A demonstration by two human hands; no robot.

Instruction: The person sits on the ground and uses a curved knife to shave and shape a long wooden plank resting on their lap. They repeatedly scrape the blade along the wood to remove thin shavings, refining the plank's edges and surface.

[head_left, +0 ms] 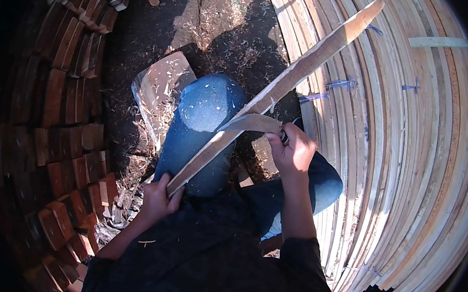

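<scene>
Wooden strip [283, 86] slants forward-right out of the left grip [158, 198].

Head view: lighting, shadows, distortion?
Head view: strong sun on the right hand and the stacked boards; head view: the stacked blocks at left sit in shade; head view: the wooden strip has a sunlit far tip; head view: boards bow, corners black.

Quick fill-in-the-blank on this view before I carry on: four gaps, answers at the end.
1. The left hand grips the lower end of a long strip made of ____.
2. The hand holding the curved blade is the person's ____ one.
3. Reddish-brown blocks are stacked on the person's ____ side.
4. The trousers are coloured ____.

Missing words: wood; right; left; blue.
</scene>
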